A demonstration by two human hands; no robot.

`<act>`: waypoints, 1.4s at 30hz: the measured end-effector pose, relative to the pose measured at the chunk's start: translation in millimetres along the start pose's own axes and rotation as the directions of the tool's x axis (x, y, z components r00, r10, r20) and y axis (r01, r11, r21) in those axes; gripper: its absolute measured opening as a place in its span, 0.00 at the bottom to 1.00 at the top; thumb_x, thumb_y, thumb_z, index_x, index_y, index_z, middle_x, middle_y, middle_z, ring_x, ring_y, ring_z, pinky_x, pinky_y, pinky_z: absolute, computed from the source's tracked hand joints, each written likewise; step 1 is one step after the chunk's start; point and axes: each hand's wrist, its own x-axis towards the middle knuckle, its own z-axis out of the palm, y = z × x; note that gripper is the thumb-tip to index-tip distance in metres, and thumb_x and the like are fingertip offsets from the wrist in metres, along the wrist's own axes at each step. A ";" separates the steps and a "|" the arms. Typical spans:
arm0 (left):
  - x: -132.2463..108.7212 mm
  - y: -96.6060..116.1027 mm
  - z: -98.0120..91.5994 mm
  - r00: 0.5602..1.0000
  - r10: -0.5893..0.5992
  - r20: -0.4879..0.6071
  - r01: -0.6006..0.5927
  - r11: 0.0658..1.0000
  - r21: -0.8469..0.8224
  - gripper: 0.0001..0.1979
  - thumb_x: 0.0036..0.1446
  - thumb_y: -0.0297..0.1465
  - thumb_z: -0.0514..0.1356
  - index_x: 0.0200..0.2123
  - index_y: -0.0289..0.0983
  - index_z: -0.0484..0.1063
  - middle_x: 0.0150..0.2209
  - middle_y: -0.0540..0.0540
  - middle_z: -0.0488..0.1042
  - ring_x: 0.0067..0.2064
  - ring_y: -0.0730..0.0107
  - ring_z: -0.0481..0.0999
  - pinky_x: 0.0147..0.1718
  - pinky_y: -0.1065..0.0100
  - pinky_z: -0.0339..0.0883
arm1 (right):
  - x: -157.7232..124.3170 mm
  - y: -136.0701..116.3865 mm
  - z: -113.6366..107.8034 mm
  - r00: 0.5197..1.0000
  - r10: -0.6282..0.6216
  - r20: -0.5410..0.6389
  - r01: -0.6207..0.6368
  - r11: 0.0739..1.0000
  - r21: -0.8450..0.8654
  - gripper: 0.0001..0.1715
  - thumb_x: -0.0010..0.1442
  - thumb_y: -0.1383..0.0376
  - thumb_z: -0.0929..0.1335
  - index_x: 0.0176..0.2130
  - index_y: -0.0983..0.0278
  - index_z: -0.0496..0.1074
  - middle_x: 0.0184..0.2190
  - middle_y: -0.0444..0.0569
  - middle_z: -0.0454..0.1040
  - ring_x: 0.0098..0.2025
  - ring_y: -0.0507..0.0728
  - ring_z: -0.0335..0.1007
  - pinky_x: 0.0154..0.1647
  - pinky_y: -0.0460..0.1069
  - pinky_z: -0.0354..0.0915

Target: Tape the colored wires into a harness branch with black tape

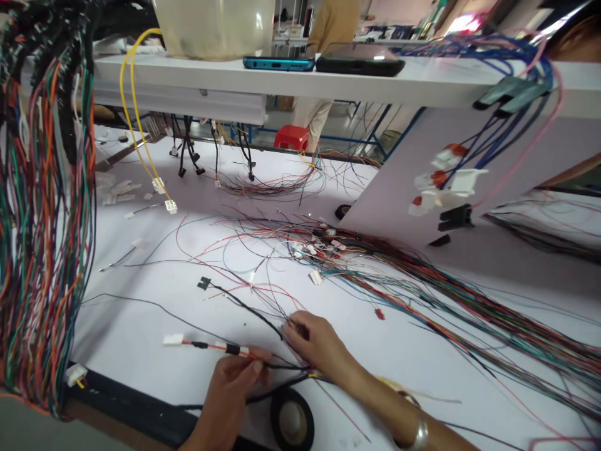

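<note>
My left hand [235, 391] pinches a thin orange-red wire [211, 346] that ends in a small white connector [173, 339] lying to the left on the white table [141, 313]. My right hand [319, 344] is closed on a bunch of thin black wires [248, 308] near the table's front edge. One of these black wires runs up-left to a small black connector [203, 283]. A roll of black tape [292, 421] lies flat just below both hands.
A wide fan of coloured wires [469, 307] with small connectors crosses the table to the right. A thick hanging bundle of coloured wires [42, 238] fills the left side. Yellow wires [136, 125] hang from a shelf [328, 78] holding two phones. A person stands far behind.
</note>
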 end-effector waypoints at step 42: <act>-16.8 40.1 -10.4 0.937 0.298 0.182 -0.316 0.945 0.083 0.21 0.58 0.43 0.55 0.17 0.38 0.70 0.24 0.44 0.73 0.33 0.61 0.71 0.36 0.64 0.62 | 10.5 -26.8 -1.8 0.785 0.089 0.613 -0.220 0.965 0.142 0.12 0.56 0.61 0.66 0.24 0.65 0.69 0.17 0.41 0.67 0.19 0.47 0.61 0.21 0.42 0.57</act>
